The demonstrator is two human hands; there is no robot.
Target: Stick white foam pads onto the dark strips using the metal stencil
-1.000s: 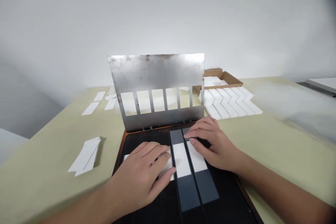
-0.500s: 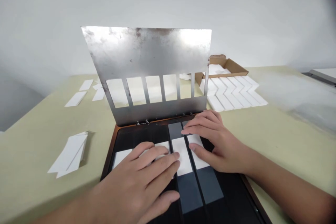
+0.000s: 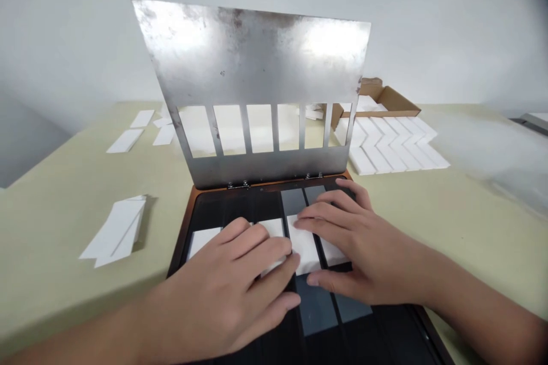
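In the head view, your left hand (image 3: pixel 231 279) and right hand (image 3: pixel 368 251) lie open on the black board (image 3: pixel 222 205), fingers flat, gripping nothing. Under them, white strips (image 3: pixel 305 245) sit side by side on the board, two of them across grey bands (image 3: pixel 315 305). Your flat palms and spread fingers seem placed to keep the strips pressed down and aligned. Beyond the board, a hinged steel plate (image 3: pixel 252 63) stands propped open, its slots clear of the strips. Left of the board lies a loose stack of strips (image 3: pixel 115 234); right of it, a herringbone of strips (image 3: pixel 385 145) and a cardboard box (image 3: pixel 394 100). Against the earlier frame, the plate fills more of the view and your hands sit closer together.
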